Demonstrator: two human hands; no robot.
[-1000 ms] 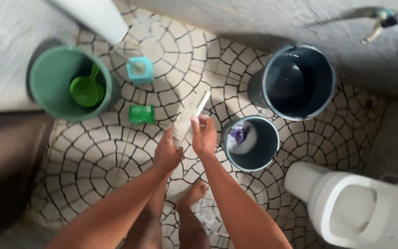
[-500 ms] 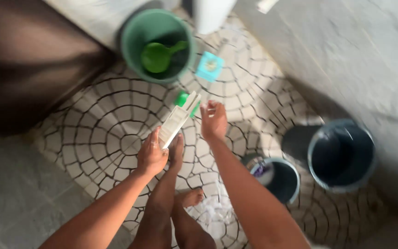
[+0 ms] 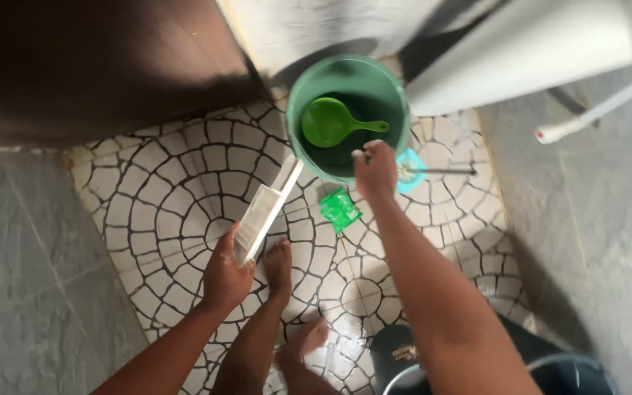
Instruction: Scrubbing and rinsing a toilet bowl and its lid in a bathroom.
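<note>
A person's left hand (image 3: 224, 274) closes its grip on a flat white scrub brush (image 3: 266, 208) above the patterned floor (image 3: 162, 190), while the right hand (image 3: 376, 170) grasps a thin rod (image 3: 440, 171) at the green bucket (image 3: 309, 95) rim, beside a green scoop (image 3: 330, 123).

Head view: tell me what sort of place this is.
Probably a bathroom or wash area: a green bucket holding a green scoop, patterned floor tiles, and a dark bucket nearby.

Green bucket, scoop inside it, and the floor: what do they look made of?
Green bucket: likely moulded plastic, matte, uniform colour, thin rolled rim. Scoop: glossier bright-green plastic, one-piece handle. Floor: seemingly glazed ceramic tile, white cobble pattern with dark lines and sheen.
</note>
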